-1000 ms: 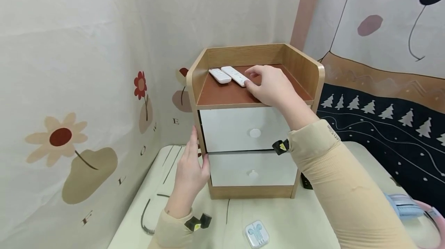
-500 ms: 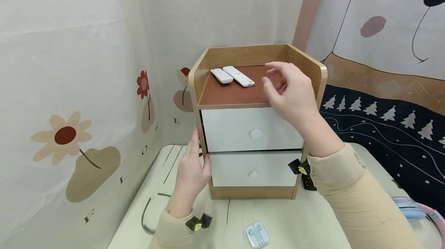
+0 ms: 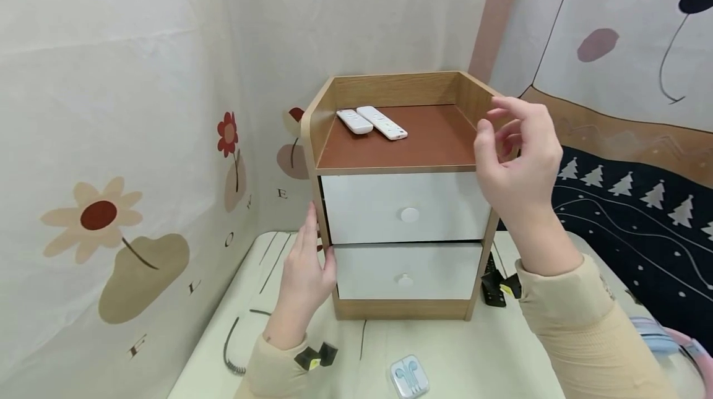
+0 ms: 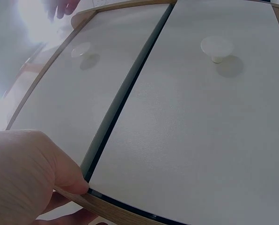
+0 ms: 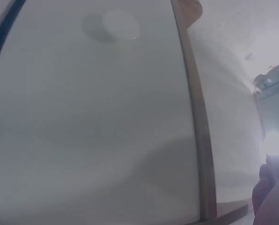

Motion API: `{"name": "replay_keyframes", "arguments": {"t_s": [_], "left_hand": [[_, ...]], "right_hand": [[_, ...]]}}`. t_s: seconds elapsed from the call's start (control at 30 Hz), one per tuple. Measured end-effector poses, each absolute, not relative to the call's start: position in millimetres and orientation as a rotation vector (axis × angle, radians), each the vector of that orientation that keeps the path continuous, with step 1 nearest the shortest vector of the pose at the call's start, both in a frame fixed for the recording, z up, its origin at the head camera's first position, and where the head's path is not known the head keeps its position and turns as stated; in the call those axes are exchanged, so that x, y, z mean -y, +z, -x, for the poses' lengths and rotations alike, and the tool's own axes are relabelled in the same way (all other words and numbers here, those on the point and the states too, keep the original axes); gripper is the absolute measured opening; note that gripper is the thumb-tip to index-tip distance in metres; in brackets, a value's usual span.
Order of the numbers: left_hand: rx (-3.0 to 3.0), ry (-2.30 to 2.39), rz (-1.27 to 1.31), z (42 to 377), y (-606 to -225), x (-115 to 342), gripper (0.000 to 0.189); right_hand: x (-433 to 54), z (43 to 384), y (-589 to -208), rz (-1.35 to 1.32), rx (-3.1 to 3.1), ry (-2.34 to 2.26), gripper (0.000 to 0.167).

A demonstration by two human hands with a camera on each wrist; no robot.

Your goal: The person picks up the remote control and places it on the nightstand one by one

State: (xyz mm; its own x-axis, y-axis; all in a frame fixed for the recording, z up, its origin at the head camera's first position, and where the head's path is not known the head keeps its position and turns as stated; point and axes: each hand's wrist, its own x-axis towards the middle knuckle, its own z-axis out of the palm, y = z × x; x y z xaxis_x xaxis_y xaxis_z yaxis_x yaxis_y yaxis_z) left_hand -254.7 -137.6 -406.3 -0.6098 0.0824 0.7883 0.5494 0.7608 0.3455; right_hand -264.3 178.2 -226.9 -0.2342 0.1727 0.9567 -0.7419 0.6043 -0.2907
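Note:
A small wooden cabinet point(image 3: 402, 309) stands on the pale surface, with an upper white drawer point(image 3: 362, 207) and a lower white drawer point(image 3: 367, 272). On its brown top lie two white remote controls side by side, a shorter one point(image 3: 354, 121) and a longer one point(image 3: 382, 122). My left hand point(image 3: 303, 278) rests along the cabinet's left side, fingers extended; in the left wrist view its thumb point(image 4: 71, 176) touches the front edge beside the gap between the drawers. My right hand point(image 3: 520, 161) is raised by the top's right side panel, fingers loosely bent, holding nothing.
Earphones in a clear case point(image 3: 409, 377) lie in front of the cabinet. A black remote-like object point(image 3: 493, 291) is by its right side. Blue-and-pink headphones point(image 3: 657, 336) sit far right, a coiled cord point(image 3: 234, 367) at left. Printed cloth walls point(image 3: 362, 9) stand behind.
My right hand has left the longer white remote control and moved right, past the brown top to the cabinet's right side. The left hand stays in place.

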Motion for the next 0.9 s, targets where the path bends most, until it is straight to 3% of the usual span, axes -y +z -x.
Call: {"name": "replay_keyframes", "arguments": {"t_s": [0.9], "left_hand": [[2.136,-0.738,0.490,259,-408,138,0.093]], "right_hand": [[-235,275,-324,-0.179,1.551,1.037,0.041]]}}
